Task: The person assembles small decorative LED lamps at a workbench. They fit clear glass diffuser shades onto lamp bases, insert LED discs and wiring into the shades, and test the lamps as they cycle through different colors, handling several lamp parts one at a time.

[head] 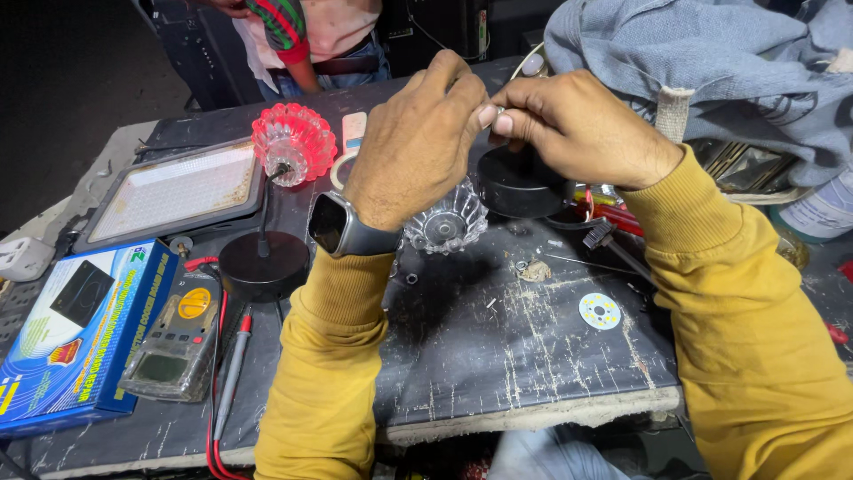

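Hands in mustard-yellow sleeves meet above a scratched dark workbench [498, 356]. The left hand [418, 142], with a dark smartwatch [342, 227] on its wrist, has its fingers curled and pinched toward the right hand [577, 124], whose thumb and forefinger are pressed together on something very small between the two (too small to tell what it is). Both hands hover just above a round black lamp base [520, 182], the right one touching or nearly touching its top. Below the left hand lies a clear ribbed glass shade [444, 222], just beside that base.

To the left stands a second small lamp: a red ribbed glass shade [293, 142] on a thin stem rising from a flat black disc [264, 265]. Further left are a flat panel floodlight [178, 188], a yellow-dialled multimeter [173, 342] with red and black probes, and a blue cardboard box [75, 342]. A small round white LED board [600, 311] lies on the bench near the right forearm. A grey-blue cloth [693, 62] is heaped behind the right hand. Another person's torso shows at the top edge.
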